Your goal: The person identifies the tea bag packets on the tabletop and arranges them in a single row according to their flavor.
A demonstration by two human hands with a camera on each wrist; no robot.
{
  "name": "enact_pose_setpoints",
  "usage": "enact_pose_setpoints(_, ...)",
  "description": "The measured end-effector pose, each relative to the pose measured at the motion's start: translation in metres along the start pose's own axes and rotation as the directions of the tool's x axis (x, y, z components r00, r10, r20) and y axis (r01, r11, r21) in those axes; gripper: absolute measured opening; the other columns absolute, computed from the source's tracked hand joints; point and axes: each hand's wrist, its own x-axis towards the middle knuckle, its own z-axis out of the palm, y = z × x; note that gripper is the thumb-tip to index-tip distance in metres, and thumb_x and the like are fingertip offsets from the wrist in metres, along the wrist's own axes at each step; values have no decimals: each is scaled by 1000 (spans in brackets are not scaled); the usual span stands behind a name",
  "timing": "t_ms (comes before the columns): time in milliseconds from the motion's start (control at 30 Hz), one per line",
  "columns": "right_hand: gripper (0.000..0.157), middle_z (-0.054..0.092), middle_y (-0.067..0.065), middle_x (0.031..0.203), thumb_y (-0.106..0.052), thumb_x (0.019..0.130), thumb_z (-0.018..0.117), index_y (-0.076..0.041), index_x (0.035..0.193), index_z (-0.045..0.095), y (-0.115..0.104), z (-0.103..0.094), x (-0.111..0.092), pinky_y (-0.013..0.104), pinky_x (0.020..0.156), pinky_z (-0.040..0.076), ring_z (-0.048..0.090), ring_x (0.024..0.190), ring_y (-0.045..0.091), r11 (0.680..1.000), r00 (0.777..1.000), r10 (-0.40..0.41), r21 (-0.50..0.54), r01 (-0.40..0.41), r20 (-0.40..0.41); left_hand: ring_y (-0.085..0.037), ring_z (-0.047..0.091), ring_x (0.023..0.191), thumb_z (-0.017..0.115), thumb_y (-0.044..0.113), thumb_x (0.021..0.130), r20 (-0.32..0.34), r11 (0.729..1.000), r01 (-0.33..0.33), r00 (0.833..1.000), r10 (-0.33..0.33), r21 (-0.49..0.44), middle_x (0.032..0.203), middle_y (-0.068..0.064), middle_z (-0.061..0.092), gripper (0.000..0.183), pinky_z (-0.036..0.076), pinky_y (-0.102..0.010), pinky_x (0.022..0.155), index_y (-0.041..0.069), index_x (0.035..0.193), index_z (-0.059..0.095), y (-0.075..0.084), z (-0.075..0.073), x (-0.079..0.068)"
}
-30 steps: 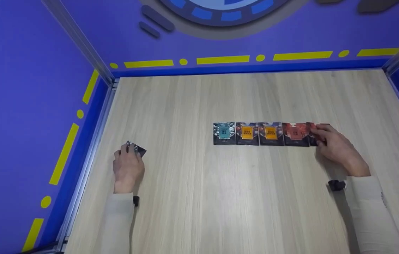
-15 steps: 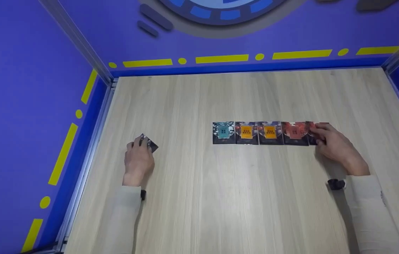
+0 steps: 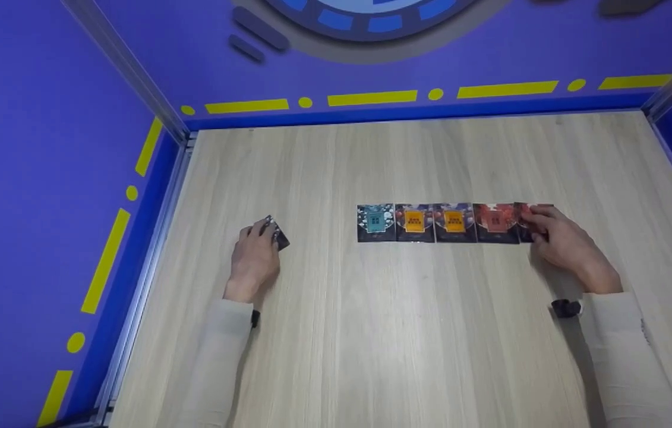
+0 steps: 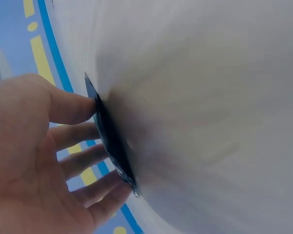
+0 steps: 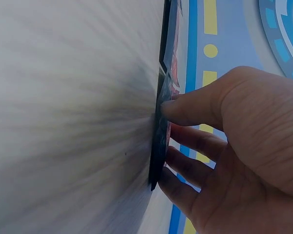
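My left hand (image 3: 255,255) holds a small dark square sachet (image 3: 281,236) low over the left part of the table; its face is mostly covered. In the left wrist view the thumb and fingers span that sachet (image 4: 110,134) at its edges. To the right my right hand (image 3: 573,249) grips a red and black sachet (image 3: 524,233) at the right end of a row, thumb on its near edge, fingers partly hiding it. Leftward along the row lie another red sachet (image 3: 496,223), two orange-labelled sachets (image 3: 454,223) and a teal sachet (image 3: 376,223), edges close together.
A pale wood-grain table (image 3: 383,327) carries everything. Blue panels with yellow marks (image 3: 371,98) stand behind it and at both sides. A metal rail (image 3: 151,255) runs along the left edge.
My left hand has moved right and a little away from me, carrying the dark sachet toward the row. The right hand stays on the red sachet, and the row keeps its layout.
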Motion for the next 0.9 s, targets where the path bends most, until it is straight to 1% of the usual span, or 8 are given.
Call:
enact_pose_setpoints(133,55,36,29,163,2,100,56,7,154,50,0,0,0,75,107,41,42,141,60,1000,1000,8,0,-8,0,-46,42,151,50,12,109,1,999,-47,999,47,-1,165,-21,44,49,44,-57,119,-1,157,50,9,4,6)
enact_pose_setpoints(233,54,37,29,162,3,99,56,8,152,51,-1,1,0,74,105,43,44,140,59,1000,1000,0,-7,0,-12,-44,42,152,49,10,109,-3,996,-91,996,91,-7,165,-21,44,49,42,-56,122,-1,157,49,14,7,9)
enact_pose_setpoints(367,53,38,30,160,3,99,56,9,151,51,-1,1,0,73,103,45,45,139,59,1000,1000,-13,-12,13,-24,-44,42,152,48,8,109,-9,989,-146,989,146,-12,164,-21,45,48,41,-54,123,-1,156,50,21,8,13)
enact_pose_setpoints(467,54,38,31,160,3,98,56,10,151,51,-2,0,0,73,105,43,44,140,59,1000,1000,-10,-9,10,-22,-43,42,153,47,6,109,-3,984,-178,984,178,-15,164,-21,45,47,38,-53,125,-2,156,51,26,9,16)
enact_pose_setpoints(533,54,38,31,160,3,98,56,10,152,50,-1,0,1,74,105,42,44,140,60,1000,1000,-8,-11,7,-22,-43,41,154,46,6,109,7,982,-190,982,190,-16,165,-20,44,47,37,-52,127,-2,156,51,30,9,19)
enact_pose_setpoints(767,53,39,32,159,4,98,57,10,150,52,-1,1,2,75,107,41,43,141,60,1000,999,-11,-11,11,-31,-39,32,160,40,8,112,89,978,-206,974,206,-9,171,-16,38,49,28,-47,131,2,160,46,43,12,27)
enact_pose_setpoints(900,53,38,32,159,3,98,57,10,151,51,0,1,1,75,106,41,43,140,60,1000,1000,-14,-7,14,-27,-38,32,160,39,9,112,98,971,-240,966,241,-20,171,-15,39,49,27,-45,132,2,160,46,51,15,29)
